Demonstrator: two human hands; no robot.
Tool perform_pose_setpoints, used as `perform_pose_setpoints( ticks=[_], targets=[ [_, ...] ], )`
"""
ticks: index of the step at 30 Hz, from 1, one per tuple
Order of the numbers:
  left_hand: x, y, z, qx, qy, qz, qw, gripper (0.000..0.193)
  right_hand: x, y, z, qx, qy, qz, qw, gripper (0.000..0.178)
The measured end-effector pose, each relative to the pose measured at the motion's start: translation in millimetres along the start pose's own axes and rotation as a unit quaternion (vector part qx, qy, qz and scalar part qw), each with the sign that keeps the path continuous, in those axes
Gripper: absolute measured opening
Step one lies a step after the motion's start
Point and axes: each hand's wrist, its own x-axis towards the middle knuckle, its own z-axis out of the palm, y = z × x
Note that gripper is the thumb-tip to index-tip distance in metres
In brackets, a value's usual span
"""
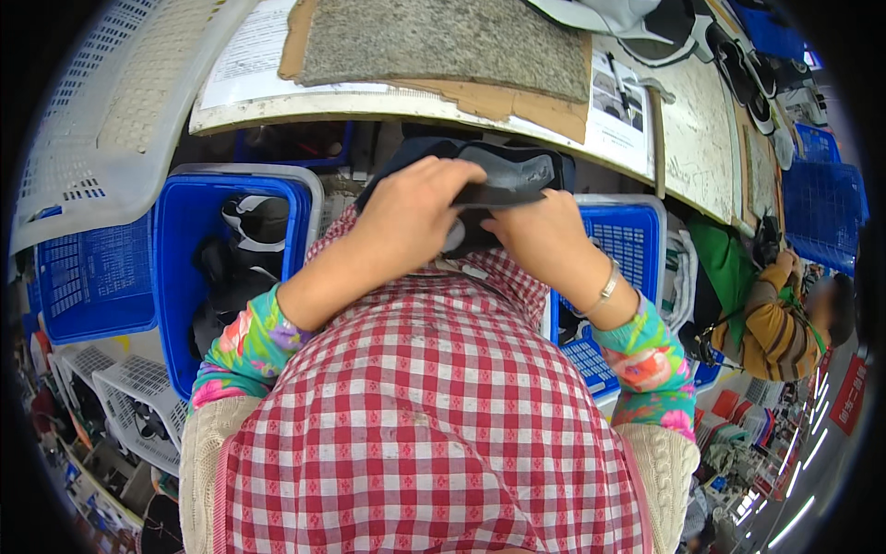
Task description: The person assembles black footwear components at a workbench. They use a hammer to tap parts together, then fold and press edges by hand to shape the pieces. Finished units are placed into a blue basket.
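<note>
Over my lap, just below the table's front edge, I hold a dark shoe upper (512, 171) with a grey, shiny patch. My left hand (411, 208) lies over its left part, fingers curled onto it. At its lower right edge, the fingers of my right hand (544, 235) are closed and pinch the dark material. Part of the piece is hidden under both hands. More dark material shows between and below them; I cannot tell whether it belongs to the same upper.
Ahead stands a worktable (683, 138) bearing a grey felt pad (443, 46), a hammer (657, 90) and black-and-white shoe uppers (738, 69). A blue crate (166, 268) with dark shoe parts is at my left, another blue crate (623, 222) at my right. A co-worker (780, 323) sits far right.
</note>
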Motion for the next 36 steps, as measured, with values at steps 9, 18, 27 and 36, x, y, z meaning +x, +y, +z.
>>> perform_pose_setpoints(
  ticks=[9, 18, 27, 36],
  targets=[
    [-18, -51, 23, 0.048, 0.044, 0.203, 0.977, 0.034, 59, 79, 3, 0.331, -0.386, 0.031, 0.860, 0.037],
    [-37, -78, 10, 0.194, -0.196, 0.141, 0.951, 0.011, 61, 60, 17, 0.088, -0.308, 0.027, 0.947, 0.038],
    [42, -106, -27, -0.445, -0.338, -0.062, 0.827, 0.085, 25, 24, -12, 0.016, -0.203, 0.096, 0.974, 0.028],
    [57, -94, 42, -0.252, -0.234, -0.101, 0.933, 0.023, 23, 32, -14, 0.029, -0.215, 0.040, 0.975, 0.027]
  ],
)
